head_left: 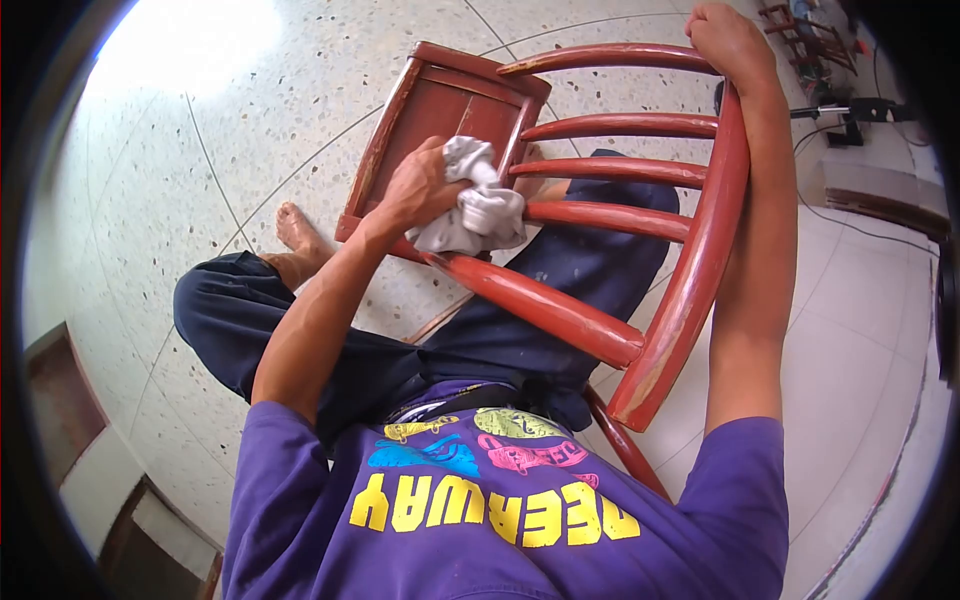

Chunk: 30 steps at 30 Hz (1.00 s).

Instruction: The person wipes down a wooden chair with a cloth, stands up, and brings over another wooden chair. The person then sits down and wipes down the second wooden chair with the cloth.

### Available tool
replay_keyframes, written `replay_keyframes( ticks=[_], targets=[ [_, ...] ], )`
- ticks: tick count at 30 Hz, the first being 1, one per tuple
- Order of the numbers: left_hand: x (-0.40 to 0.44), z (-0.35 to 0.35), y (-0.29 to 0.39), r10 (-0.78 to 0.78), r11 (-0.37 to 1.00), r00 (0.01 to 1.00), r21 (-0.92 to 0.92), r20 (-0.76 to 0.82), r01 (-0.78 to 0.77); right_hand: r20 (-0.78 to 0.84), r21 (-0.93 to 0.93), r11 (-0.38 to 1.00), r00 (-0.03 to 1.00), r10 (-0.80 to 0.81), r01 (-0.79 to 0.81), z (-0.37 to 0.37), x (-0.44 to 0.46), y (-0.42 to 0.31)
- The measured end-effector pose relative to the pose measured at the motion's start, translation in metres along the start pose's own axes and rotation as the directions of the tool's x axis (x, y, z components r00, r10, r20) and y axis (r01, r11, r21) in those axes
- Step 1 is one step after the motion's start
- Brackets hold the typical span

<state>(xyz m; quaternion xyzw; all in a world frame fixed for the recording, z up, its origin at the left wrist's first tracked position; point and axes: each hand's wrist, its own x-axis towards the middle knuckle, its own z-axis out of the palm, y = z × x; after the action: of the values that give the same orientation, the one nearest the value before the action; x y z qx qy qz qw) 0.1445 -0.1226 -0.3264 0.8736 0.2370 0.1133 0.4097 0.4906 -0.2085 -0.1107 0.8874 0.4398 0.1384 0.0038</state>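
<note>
Head view: from my distant seat I look down past a purple shirt [480,565] onto a red wooden chair [600,216], tilted across the dark trousers [370,350]. Its seat [430,130] lies toward the upper middle, and its curved slats [620,125] run right to a broad rail [704,265], worn pale at its near end. A thick post [540,302] crosses in front of the thighs and meets that rail.

I see the left hand [420,188] at the seat's near edge, bunched on a pale, crumpled cloth [475,205] — thumb pressing one side, fingers bent round toward it, some tips out of my sight. The cloth lies against the corner where seat and post come together, close by the slat ends.

The right hand [722,38] is up at the far end of the rail, its arm stretched alongside. The fingers are curled in, pressed together; whether they close on the wood I cannot tell.

A bare foot [300,230] rests on the speckled floor [250,170], left of the seat. Glare washes out the upper left. At upper right I make out a dark cable [860,218] and, near it, a black stand-like object [850,112] — too small to name.
</note>
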Motion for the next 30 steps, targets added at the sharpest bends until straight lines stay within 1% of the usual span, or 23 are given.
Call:
replay_keyframes(
  ticks=[1, 2, 3, 5, 6, 8, 9, 10, 11, 12, 13, 15, 16, 18, 19, 20, 21, 23, 25, 26, 27, 29, 30],
  targets=[
    [0.005, 0.002, 0.012, 0.049, 0.997, 0.999, -0.059, 0.016, -0.048, 0.008, -0.021, 1.0, 1.0, -0.018, 0.018, 0.002, 0.002, 0.001],
    [0.012, 0.011, 0.023, 0.142, 0.988, 0.989, -0.058, -0.036, -0.144, 0.013, -0.024, 1.0, 1.0, -0.02, 0.02, 0.004, 0.003, 0.004],
    [0.019, 0.005, 0.049, 0.076, 0.996, 0.995, -0.042, 0.064, -0.073, 0.026, -0.025, 0.999, 0.999, -0.028, 0.029, 0.001, 0.0, 0.002],
    [0.039, 0.034, 0.051, 0.232, 0.971, 0.971, -0.052, -0.052, -0.235, 0.043, -0.029, 0.999, 0.999, -0.033, 0.034, -0.001, 0.001, 0.001],
    [0.044, 0.038, 0.048, 0.23, 0.971, 0.972, -0.059, -0.048, -0.233, 0.053, -0.053, 0.999, 0.999, -0.001, 0.004, -0.002, 0.001, 0.0],
    [0.052, 0.046, 0.039, 0.17, 0.983, 0.985, -0.071, 0.005, -0.169, 0.07, -0.078, 0.997, 0.997, 0.033, -0.027, -0.006, 0.001, -0.004],
    [0.055, 0.053, 0.029, 0.168, 0.983, 0.986, -0.075, 0.012, -0.167, 0.081, -0.023, 0.998, 0.995, 0.061, -0.059, -0.016, -0.004, -0.011],
    [0.052, 0.06, 0.015, 0.161, 0.986, 0.987, 0.031, 0.004, -0.161, 0.098, 0.029, 0.996, 0.991, 0.086, -0.089, -0.02, -0.008, -0.015],
    [0.046, 0.068, 0.003, 0.154, 0.979, 0.988, 0.136, -0.012, -0.151, 0.107, 0.024, 0.996, 0.991, 0.08, -0.083, -0.017, -0.008, -0.012],
    [0.042, 0.069, -0.003, 0.14, 0.977, 0.988, 0.17, -0.065, -0.128, 0.077, 0.023, 0.999, 0.997, 0.03, -0.031, -0.015, -0.006, -0.01],
    [0.043, 0.071, -0.008, 0.143, 0.978, 0.987, 0.167, -0.075, -0.129, 0.043, 0.021, 1.0, 0.999, -0.018, 0.017, -0.014, -0.003, -0.009],
    [0.042, 0.078, -0.014, 0.149, 0.971, 0.977, 0.207, -0.151, -0.116, 0.039, 0.04, 0.999, 0.999, -0.021, 0.019, -0.013, -0.007, -0.007],
    [0.042, 0.08, -0.015, 0.15, 0.966, 0.978, 0.231, -0.144, -0.114, 0.04, 0.041, 0.998, 0.998, -0.042, 0.04, -0.015, -0.01, -0.009],
    [0.041, 0.078, -0.014, 0.137, 0.978, 0.98, 0.179, -0.142, -0.111, 0.024, 0.038, 0.996, 0.997, -0.078, 0.077, -0.017, -0.005, -0.012],
    [0.04, 0.077, -0.012, 0.131, 0.985, 0.983, 0.129, -0.126, -0.114, 0.058, 0.079, 0.996, 0.997, -0.053, 0.048, -0.014, -0.002, -0.008],
    [0.039, 0.078, -0.009, 0.2, 0.979, 0.965, 0.081, -0.172, -0.188, 0.095, 0.118, 0.993, 0.995, -0.028, 0.016, -0.012, -0.001, -0.005],
    [0.04, 0.076, 0.001, 0.246, 0.969, 0.952, 0.084, -0.181, -0.234, 0.09, 0.116, 0.993, 0.995, -0.034, 0.024, -0.011, 0.0, -0.004],
    [0.039, 0.07, 0.02, 0.238, 0.97, 0.948, -0.003, -0.212, -0.244, 0.086, 0.161, 0.987, 0.996, -0.011, -0.003, -0.01, 0.0, -0.002],
    [0.046, 0.061, 0.046, 0.332, 0.938, 0.898, 0.002, -0.288, -0.346, 0.081, 0.186, 0.982, 0.997, -0.003, -0.012, -0.016, -0.002, -0.006],
    [0.048, 0.053, 0.054, 0.396, 0.916, 0.867, 0.06, -0.303, -0.398, 0.091, 0.206, 0.978, 0.996, 0.007, -0.026, -0.016, -0.006, -0.007],
    [0.049, 0.05, 0.051, 0.408, 0.911, 0.876, 0.054, -0.256, -0.408, 0.108, 0.202, 0.979, 0.994, -0.002, -0.02, -0.004, 0.0, 0.008],
    [0.047, 0.055, 0.021, 0.314, 0.948, 0.929, 0.111, -0.195, -0.297, 0.212, 0.215, 0.972, 0.967, -0.144, 0.097, 0.021, 0.032, 0.051],
    [0.047, 0.064, -0.017, 0.315, 0.926, 0.942, 0.256, -0.117, -0.278, 0.185, 0.194, 0.975, 0.972, -0.145, 0.109, 0.015, 0.024, 0.043]
  ],
)
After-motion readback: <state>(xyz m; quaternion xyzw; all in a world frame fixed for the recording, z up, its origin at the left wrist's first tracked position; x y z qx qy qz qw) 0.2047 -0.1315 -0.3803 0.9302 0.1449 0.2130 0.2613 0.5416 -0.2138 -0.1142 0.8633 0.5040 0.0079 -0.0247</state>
